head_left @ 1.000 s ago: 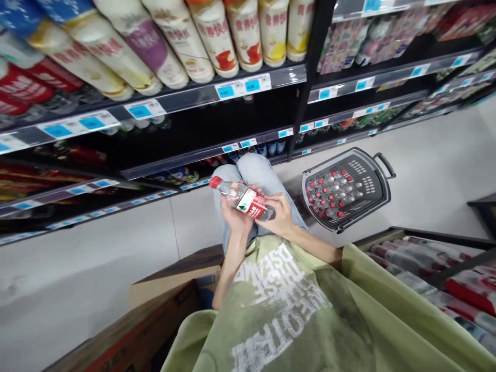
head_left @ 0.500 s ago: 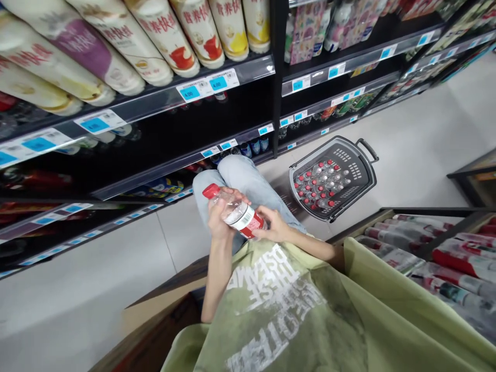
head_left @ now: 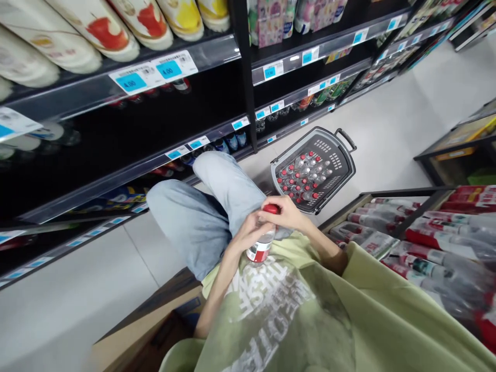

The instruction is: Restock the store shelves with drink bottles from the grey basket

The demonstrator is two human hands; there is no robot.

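A clear water bottle (head_left: 262, 247) with a red cap and a red label stands nearly upright close to my chest, over my green shirt. My left hand (head_left: 248, 233) is wrapped round its upper body. My right hand (head_left: 285, 213) is closed over the red cap at the top. My knees in light jeans sit just beyond the bottle.
A grey shopping basket (head_left: 341, 152) holding several red-capped bottles lies on the white floor ahead. Dark shelves (head_left: 194, 82) with drinks and blue price tags run along the left and top. A low rack of bottles (head_left: 426, 227) is at my right, a cardboard box (head_left: 127, 336) at lower left.
The bottle has swung from lying slanted in both hands to nearly upright and nearer my chest. My right hand moved from the label end to the cap. My view shifted right.
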